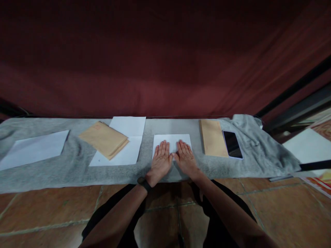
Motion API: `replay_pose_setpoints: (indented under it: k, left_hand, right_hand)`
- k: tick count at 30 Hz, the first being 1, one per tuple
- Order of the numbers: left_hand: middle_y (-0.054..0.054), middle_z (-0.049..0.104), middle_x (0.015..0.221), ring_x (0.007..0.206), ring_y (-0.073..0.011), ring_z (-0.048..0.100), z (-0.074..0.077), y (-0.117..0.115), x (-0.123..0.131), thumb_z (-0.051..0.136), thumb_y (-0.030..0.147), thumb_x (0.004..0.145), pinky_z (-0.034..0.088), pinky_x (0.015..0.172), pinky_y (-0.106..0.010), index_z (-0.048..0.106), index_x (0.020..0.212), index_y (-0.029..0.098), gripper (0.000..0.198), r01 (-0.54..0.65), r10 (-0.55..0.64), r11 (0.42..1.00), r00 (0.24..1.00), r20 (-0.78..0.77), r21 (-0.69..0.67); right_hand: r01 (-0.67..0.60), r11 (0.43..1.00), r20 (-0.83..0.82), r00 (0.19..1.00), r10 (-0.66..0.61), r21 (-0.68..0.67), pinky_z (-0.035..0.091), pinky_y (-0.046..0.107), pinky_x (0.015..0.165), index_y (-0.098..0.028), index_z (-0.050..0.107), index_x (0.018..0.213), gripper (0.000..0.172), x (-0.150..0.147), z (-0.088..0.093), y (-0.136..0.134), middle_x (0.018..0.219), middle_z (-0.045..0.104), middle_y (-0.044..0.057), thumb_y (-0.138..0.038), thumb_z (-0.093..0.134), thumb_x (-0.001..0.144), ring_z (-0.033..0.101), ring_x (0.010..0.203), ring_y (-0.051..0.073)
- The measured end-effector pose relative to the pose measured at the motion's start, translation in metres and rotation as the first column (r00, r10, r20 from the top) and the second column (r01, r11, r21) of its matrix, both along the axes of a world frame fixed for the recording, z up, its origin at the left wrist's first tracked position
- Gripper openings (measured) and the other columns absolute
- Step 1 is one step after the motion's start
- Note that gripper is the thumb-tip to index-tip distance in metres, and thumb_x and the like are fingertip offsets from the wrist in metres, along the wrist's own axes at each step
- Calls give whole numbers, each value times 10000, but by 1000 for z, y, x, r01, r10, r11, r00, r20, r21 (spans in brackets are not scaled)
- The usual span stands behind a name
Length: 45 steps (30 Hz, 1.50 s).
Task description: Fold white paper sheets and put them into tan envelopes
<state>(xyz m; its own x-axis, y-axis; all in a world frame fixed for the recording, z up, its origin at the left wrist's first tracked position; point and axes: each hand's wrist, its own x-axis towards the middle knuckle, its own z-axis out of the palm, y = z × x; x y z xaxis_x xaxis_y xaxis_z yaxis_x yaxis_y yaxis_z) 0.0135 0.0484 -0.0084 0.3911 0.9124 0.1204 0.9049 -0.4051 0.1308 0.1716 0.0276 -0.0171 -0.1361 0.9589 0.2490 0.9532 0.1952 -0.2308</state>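
A white sheet of paper (172,138) lies on the grey cloth in front of me, and it looks folded. My left hand (161,158) rests flat on its left half, fingers stretched out and pointing away from me. On the right half my right hand (185,158) lies flat too, its fingers slightly spread. The two thumbs nearly meet near the sheet's close edge. Both palms cover much of the paper's lower part. To the right of my hands is a stack of brown envelopes (214,138).
Left of me, more brown envelopes (103,137) lie on an unfolded creased white sheet (134,129). Farther left is a white paper stack (36,148). A phone (232,144) sits beside the right envelopes. Grey cloth (77,175) covers the narrow bench; a dark red curtain (165,86) hangs behind.
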Motion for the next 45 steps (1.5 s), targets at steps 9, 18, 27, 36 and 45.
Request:
replay_pose_setpoints:
  k: [9, 18, 27, 36, 45]
  left_hand:
    - [-190, 237, 1663, 1558, -266, 203, -1, 7, -17, 267, 366, 1055, 199, 1275, -445, 280, 1582, 32, 624, -90, 90, 996, 996, -11, 11]
    - [-199, 285, 1646, 1547, -295, 238, -3, 9, -28, 294, 400, 1048, 232, 1266, -473, 306, 1571, 20, 647, -144, 144, 989, 990, 2, 28]
    - [-239, 341, 1616, 1542, -319, 247, 1, 10, -27, 312, 384, 1041, 207, 1270, -516, 340, 1543, -15, 642, -217, 213, 973, 976, 50, 82]
    - [-168, 280, 1662, 1563, -244, 192, 3, 6, 19, 297, 261, 1020, 187, 1284, -446, 278, 1583, 43, 604, 42, -41, 998, 999, 28, -49]
    - [-114, 290, 1668, 1567, -258, 180, 3, 34, 28, 287, 215, 994, 166, 1280, -489, 312, 1589, 112, 605, -14, 13, 999, 1000, -21, -50]
  right_hand:
    - [73, 997, 44, 996, -75, 40, 277, 508, 1215, -20, 317, 1571, 697, 20, -6, -1, 1614, 350, 229, -504, 286, 1071, 327, 1511, 318]
    - [110, 991, 60, 992, -115, 80, 287, 499, 1208, -5, 318, 1567, 711, 33, -11, -4, 1600, 372, 243, -510, 305, 1067, 354, 1493, 327]
    - [170, 981, 29, 984, -173, 98, 323, 545, 1182, 13, 367, 1540, 711, 34, -7, -2, 1572, 396, 276, -513, 306, 1065, 387, 1473, 363]
    - [-48, 994, -94, 995, 39, -96, 254, 448, 1252, -102, 408, 1548, 604, -4, 17, 13, 1613, 398, 124, -400, 157, 1087, 325, 1521, 224]
    - [48, 986, -77, 995, -61, -163, 212, 472, 1254, -120, 441, 1532, 558, -18, 19, 37, 1606, 411, 107, -374, 219, 1089, 329, 1516, 244]
